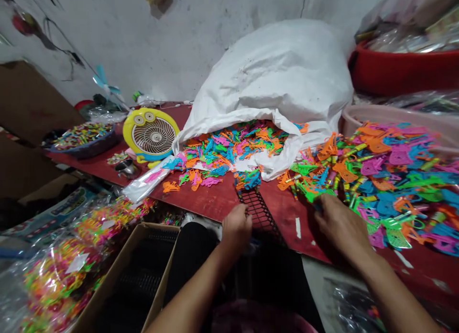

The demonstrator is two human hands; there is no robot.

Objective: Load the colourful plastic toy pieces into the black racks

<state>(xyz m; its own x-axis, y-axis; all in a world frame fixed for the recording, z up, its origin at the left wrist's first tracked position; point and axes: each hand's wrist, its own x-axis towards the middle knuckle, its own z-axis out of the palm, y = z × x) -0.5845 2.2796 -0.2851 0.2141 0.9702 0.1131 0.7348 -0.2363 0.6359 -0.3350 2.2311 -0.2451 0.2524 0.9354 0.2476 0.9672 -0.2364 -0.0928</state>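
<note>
My left hand (236, 225) is closed at the table's front edge, beside a black mesh strip (258, 208); whatever is inside its fingers is hidden. The strip runs from the table edge back to a small cluster of blue and orange plastic pieces (248, 179). My right hand (339, 225) reaches to the near left side of a big heap of colourful plastic pieces (385, 175). Its fingers are curled together against a green plastic piece (313, 192), and I cannot make out what they grip.
A large white sack (287, 65) spills similar pieces (229, 144) onto the red table (211, 196). A yellow fan (154, 134), a metal cup (126, 168) and a basin (89, 149) stand left. Below are an open carton (163, 285) and filled plastic bags (57, 275).
</note>
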